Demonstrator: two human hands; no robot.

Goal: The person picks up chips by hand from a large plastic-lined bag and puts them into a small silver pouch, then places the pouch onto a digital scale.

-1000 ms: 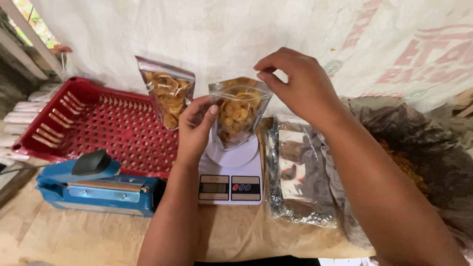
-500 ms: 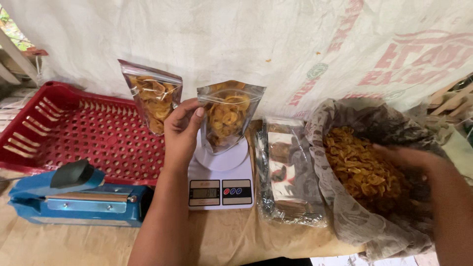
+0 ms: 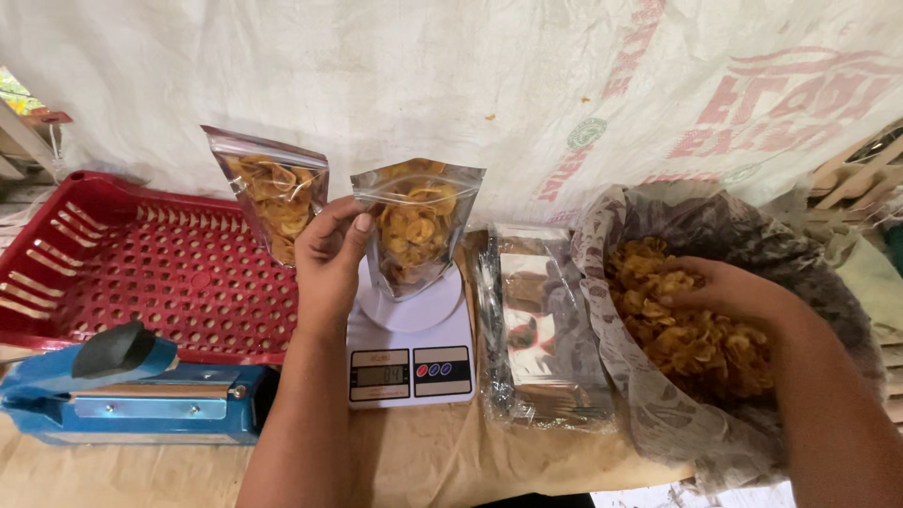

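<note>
My left hand [image 3: 329,259] grips the left edge of a clear stand-up pouch [image 3: 419,226] part filled with yellow chips, which stands on a small white digital scale [image 3: 409,343]. My right hand [image 3: 724,292] reaches into a large open plastic bag [image 3: 658,404] full of the same chips [image 3: 696,343], fingers down among them; whether it holds any is hidden. A second filled pouch [image 3: 277,193] stands upright in the corner of a red perforated tray [image 3: 141,273].
A blue heat sealer with a black knob [image 3: 127,386] lies in front of the tray. A stack of empty clear pouches [image 3: 541,329] lies between the scale and the chip bag. A white woven sack sheet [image 3: 527,85] hangs behind.
My right hand left the top of the pouch on the scale and swung right into the big chip bag. The view shifted right. My left hand kept its hold on the pouch.
</note>
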